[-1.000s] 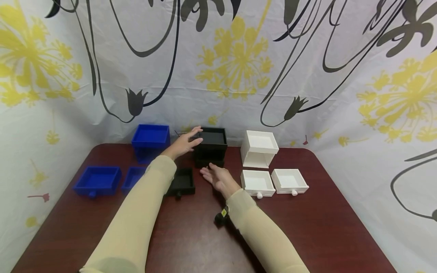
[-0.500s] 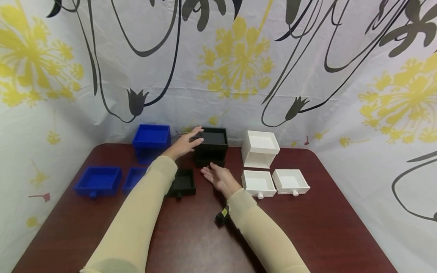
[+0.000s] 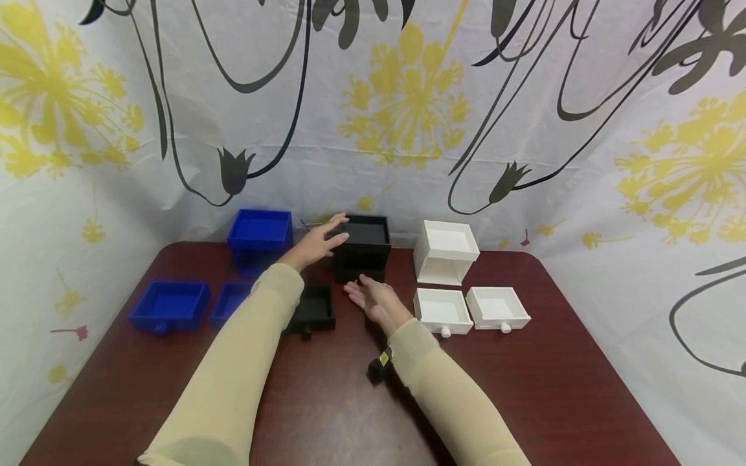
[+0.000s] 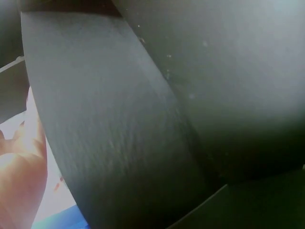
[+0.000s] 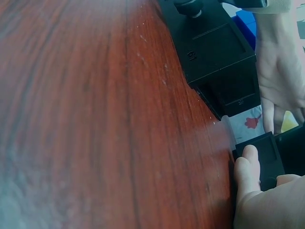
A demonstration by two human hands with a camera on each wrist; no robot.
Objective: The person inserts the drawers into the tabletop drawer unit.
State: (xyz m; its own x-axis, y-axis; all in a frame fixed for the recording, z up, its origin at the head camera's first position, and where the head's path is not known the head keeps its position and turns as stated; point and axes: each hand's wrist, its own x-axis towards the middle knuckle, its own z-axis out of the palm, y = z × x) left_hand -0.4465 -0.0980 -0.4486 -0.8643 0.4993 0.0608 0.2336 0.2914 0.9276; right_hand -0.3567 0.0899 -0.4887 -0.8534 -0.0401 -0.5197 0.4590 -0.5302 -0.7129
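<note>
The black cabinet stands upright at the back of the surface, at the middle of the row of three. The left hand is at its left side, fingers spread wide and holding nothing, the tips by its upper edge; from the head view, contact is hard to tell. The right hand is low at its front, palm turned up, fingers loosely extended with nothing gripped; the right wrist view shows the thumb against a black front panel. A dark panel, blurred, fills most of the left wrist view. Just in front and to the left lies a black drawer, knob toward the person, partly covered by the left sleeve. Left of the black cabinet is the blue cabinet, with two blue drawers before it; the nearer-to-centre one is partly hidden by the sleeve. On the right stands the white cabinet, its front bare, two white drawers side by side before it. Patterned cloth hangs behind.
</note>
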